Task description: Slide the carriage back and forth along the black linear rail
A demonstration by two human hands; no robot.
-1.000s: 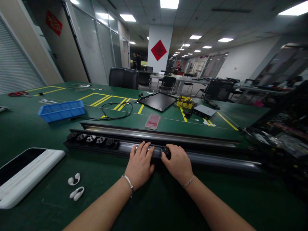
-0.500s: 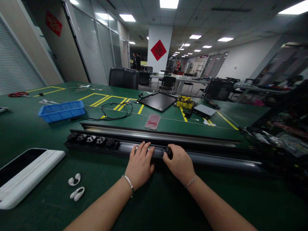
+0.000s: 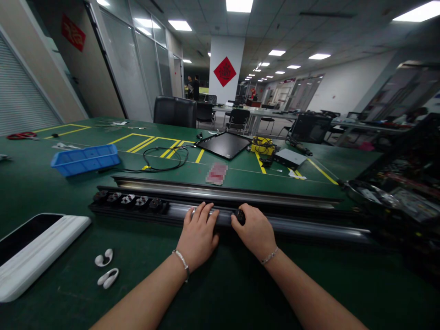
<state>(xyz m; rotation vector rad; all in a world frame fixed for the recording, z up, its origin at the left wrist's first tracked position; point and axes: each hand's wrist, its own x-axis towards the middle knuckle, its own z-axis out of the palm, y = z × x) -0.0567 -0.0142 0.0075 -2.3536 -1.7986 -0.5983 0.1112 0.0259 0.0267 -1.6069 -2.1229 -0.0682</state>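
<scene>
A long dark metal channel rail [image 3: 309,230] lies crosswise in front of me. Several small black modules with pale, pronged tops, such as this one [image 3: 128,199], sit in a row in its left end. My left hand [image 3: 199,233] rests on the rail with fingers stretched out and lying flat. To its right, my right hand [image 3: 256,229] pinches a small black module [image 3: 239,217] between thumb and fingers, at the rail's channel. The hand hides part of that module. Just behind runs a second, similar rail [image 3: 275,197].
A blue bin [image 3: 85,160] and looped black cable [image 3: 165,158] lie behind, left. Beyond are a flat black panel [image 3: 225,145], a yellow block [image 3: 263,145] and a grey box [image 3: 290,158]. White earbuds [image 3: 108,277] and a white-cased device [image 3: 44,256] are near left; dark equipment [image 3: 395,192] stands right.
The whole view has shifted slightly, so things appear a little further left. Both hands keep their places on the rail, with the module still in my right hand.
</scene>
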